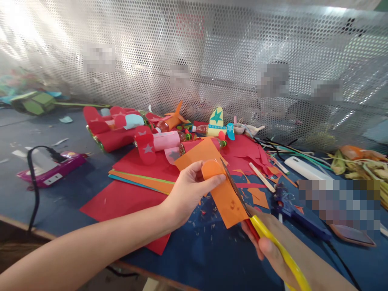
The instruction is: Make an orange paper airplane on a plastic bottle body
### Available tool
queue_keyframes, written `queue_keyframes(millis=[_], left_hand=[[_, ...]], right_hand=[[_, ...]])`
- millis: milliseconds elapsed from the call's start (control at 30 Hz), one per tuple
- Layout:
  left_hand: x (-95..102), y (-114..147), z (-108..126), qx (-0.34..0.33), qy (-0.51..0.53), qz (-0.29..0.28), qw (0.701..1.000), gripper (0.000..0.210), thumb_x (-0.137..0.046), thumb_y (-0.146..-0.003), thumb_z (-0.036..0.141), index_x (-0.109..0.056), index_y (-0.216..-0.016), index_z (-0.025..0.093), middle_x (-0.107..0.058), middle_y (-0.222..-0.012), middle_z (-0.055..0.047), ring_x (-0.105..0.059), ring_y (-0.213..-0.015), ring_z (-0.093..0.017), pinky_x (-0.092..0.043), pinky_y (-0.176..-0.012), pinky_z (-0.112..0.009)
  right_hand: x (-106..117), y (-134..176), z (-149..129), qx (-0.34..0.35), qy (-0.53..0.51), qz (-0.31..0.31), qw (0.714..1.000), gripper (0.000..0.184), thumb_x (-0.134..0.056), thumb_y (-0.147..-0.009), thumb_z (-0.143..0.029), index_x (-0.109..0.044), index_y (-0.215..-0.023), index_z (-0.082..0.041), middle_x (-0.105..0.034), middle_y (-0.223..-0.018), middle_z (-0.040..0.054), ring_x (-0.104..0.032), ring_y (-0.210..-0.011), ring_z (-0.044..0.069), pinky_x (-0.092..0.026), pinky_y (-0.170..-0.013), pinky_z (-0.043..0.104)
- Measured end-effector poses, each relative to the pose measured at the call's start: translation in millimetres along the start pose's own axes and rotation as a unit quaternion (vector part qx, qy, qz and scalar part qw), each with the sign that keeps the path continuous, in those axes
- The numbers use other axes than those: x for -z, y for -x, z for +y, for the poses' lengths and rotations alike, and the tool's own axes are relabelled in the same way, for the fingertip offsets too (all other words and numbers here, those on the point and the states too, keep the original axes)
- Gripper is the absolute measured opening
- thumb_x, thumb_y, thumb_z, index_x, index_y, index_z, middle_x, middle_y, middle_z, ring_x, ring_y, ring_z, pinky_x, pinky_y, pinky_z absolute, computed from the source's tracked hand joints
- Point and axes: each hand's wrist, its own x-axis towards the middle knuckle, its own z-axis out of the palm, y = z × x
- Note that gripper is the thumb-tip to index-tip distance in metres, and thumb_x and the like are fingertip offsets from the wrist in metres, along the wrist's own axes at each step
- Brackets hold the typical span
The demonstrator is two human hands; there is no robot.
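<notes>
My left hand pinches an orange piece of paper, with a rounded orange end standing up by the thumb. In my right hand is a pair of scissors with yellow and red handles. Its dark blades run along the right edge of the held paper; whether they are fully closed is hard to see. Just behind lies a larger orange sheet, partly covered by the left hand. Red sheets and a stack of coloured paper are under and beside the left forearm.
Paper-wrapped bottles lie at the back, before a perforated metal screen. A blue glue gun, a phone and orange scraps are on the right. A purple power strip with a black cord sits left on the blue table.
</notes>
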Motion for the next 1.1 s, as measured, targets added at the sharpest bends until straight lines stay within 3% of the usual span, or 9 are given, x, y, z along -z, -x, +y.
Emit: queue_keyframes(millis=[200,467,800,1100], left_hand=[[0.0,0.1,-0.1,0.004,0.007,0.004,1.000,0.022,-0.081,-0.061,0.020,-0.067,-0.076,0.015,-0.070,-0.080,0.000,-0.064,-0.073,-0.013,-0.051,-0.071,-0.023],[1.7,-1.3,-1.3,0.008,0.007,-0.004,1.000,0.025,-0.082,-0.061,0.023,-0.067,-0.079,0.015,-0.070,-0.082,-0.002,-0.064,-0.075,-0.014,-0.051,-0.074,-0.026],[2.5,-1.9,-0.9,0.018,0.017,-0.020,1.000,0.022,-0.081,-0.062,0.022,-0.066,-0.077,0.015,-0.069,-0.079,0.000,-0.063,-0.072,-0.012,-0.050,-0.072,-0.024],[4.3,-3.5,-0.6,0.028,0.014,-0.025,0.999,0.025,-0.082,-0.061,0.026,-0.066,-0.077,0.015,-0.069,-0.080,-0.001,-0.064,-0.074,-0.014,-0.050,-0.075,-0.026]], right_hand=[[-0.2,0.8,3.6,-0.005,-0.028,-0.009,1.000,0.080,-0.023,-0.075,-0.083,-0.061,-0.102,-0.018,-0.042,-0.049,-0.0015,-0.042,-0.043,0.014,-0.034,-0.041,0.026],[-7.8,2.1,14.1,-0.033,-0.055,0.001,0.998,0.077,-0.020,-0.069,-0.088,-0.052,-0.077,-0.018,-0.030,-0.053,-0.0057,-0.024,-0.042,0.008,-0.020,-0.038,0.023],[-10.7,4.3,20.4,-0.041,-0.028,0.023,0.998,0.067,-0.022,-0.069,-0.088,-0.033,-0.065,-0.022,-0.027,-0.056,-0.0060,-0.021,-0.048,0.009,-0.015,-0.043,0.026],[-7.3,3.1,13.8,-0.035,-0.014,0.038,0.999,0.063,-0.026,-0.074,-0.083,-0.036,-0.066,-0.021,-0.027,-0.057,-0.0057,-0.023,-0.051,0.010,-0.019,-0.046,0.026]])
